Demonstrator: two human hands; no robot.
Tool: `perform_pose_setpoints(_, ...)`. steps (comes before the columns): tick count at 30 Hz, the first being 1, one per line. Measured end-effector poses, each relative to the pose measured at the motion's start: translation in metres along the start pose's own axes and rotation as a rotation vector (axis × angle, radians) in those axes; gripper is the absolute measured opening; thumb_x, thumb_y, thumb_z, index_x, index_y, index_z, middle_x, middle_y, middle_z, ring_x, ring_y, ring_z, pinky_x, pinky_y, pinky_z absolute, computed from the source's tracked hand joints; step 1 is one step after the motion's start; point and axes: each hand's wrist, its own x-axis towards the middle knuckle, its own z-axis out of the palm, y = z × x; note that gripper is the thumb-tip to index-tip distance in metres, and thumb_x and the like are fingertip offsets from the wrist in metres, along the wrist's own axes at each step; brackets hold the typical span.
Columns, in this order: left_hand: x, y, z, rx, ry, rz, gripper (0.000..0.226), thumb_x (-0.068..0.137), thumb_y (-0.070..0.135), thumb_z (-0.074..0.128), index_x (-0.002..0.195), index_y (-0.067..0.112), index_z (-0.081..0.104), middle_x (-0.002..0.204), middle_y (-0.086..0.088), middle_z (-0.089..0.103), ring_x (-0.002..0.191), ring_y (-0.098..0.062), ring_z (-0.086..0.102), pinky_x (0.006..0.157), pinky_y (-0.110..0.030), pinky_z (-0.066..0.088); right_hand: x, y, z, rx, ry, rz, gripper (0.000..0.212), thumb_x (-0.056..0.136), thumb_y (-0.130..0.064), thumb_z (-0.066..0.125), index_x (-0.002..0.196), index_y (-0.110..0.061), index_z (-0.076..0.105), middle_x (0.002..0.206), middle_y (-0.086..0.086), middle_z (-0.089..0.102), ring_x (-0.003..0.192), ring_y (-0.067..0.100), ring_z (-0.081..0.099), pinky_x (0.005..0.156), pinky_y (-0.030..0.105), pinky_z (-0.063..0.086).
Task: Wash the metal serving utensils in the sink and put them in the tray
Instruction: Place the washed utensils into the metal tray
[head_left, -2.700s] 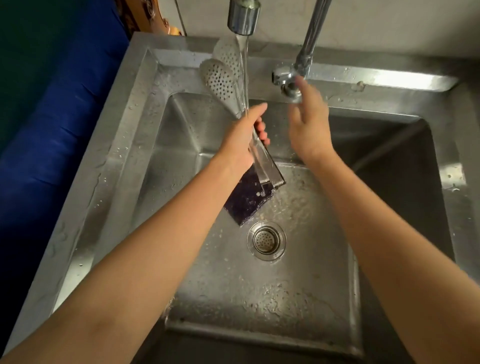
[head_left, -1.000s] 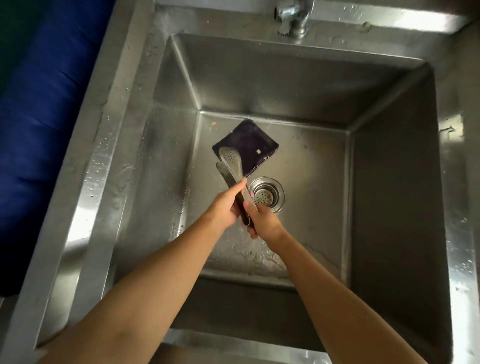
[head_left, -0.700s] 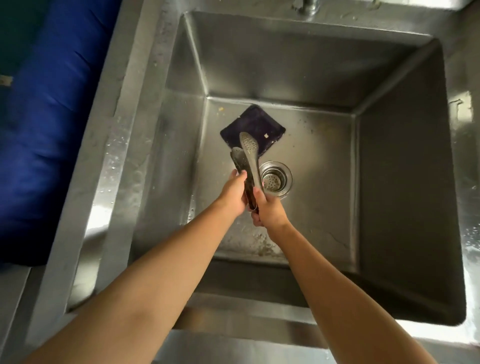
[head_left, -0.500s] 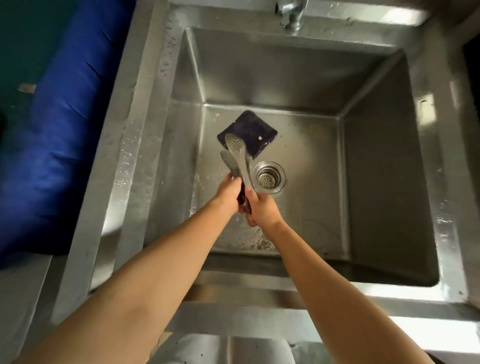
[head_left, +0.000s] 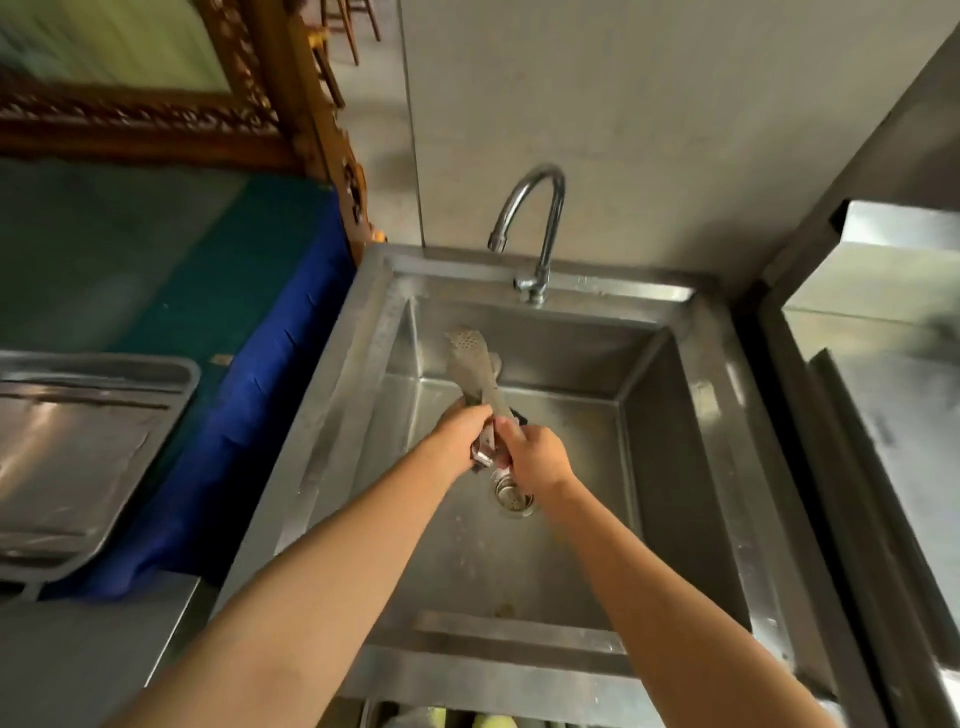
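Metal serving tongs (head_left: 474, 364) with perforated spoon ends stand up over the steel sink (head_left: 691, 415), tips pointing at the back wall. My left hand (head_left: 462, 431) and my right hand (head_left: 535, 454) both grip the handle end, side by side above the drain (head_left: 511, 496). A dark sponge (head_left: 519, 417) on the sink floor shows only as a sliver behind my hands. The metal tray (head_left: 78, 447) lies to the left on the counter, apart from the sink.
The curved tap (head_left: 535, 218) stands at the sink's back rim with no water running. Blue cloth (head_left: 249, 395) covers the surface between tray and sink. A steel unit (head_left: 893, 364) stands on the right. A carved wooden frame (head_left: 280, 93) rises at the back left.
The water has stopped and my right hand has left the tap to join the left on the tongs. The view has lifted, bringing the tray and tap into sight; the tongs are raised.
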Motion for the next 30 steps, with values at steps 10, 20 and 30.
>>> perform_pose_setpoints(10, -0.076, 0.061, -0.027, 0.759, -0.042, -0.1, 0.015, 0.091, 0.0, 0.047, 0.076, -0.002, 0.047, 0.069, -0.015, 0.053, 0.042, -0.017, 0.057, 0.037, -0.024, 0.047, -0.007, -0.037, -0.074, -0.366, 0.052, 0.063, 0.039, 0.089, -0.034, 0.046, 0.06, -0.008, 0.05, 0.061, 0.006, 0.057, 0.047, 0.021, 0.052, 0.055, 0.029, 0.045)
perform_pose_setpoints(20, -0.125, 0.075, -0.082, 1.084, 0.338, 0.08, 0.015, 0.081, 0.011, 0.051, 0.088, -0.001, 0.058, 0.078, -0.017, 0.067, 0.059, -0.027, 0.063, 0.058, -0.031, 0.053, -0.017, -0.091, -0.038, -0.96, 0.094, -0.378, 0.025, 0.093, -0.023, 0.046, 0.108, -0.004, 0.055, 0.104, 0.013, 0.065, 0.098, 0.032, 0.058, 0.07, 0.034, 0.042)
perform_pose_setpoints(30, -0.154, 0.07, -0.21, 0.814, 0.735, 0.174, 0.042, 0.088, 0.043, 0.048, 0.107, 0.009, 0.062, 0.109, -0.012, 0.067, 0.099, -0.031, 0.063, 0.074, -0.03, 0.046, -0.022, -0.169, 0.069, -0.813, -0.073, -0.623, 0.033, 0.094, -0.035, 0.047, 0.109, -0.005, 0.052, 0.106, 0.016, 0.063, 0.097, 0.035, 0.06, 0.07, 0.034, 0.043)
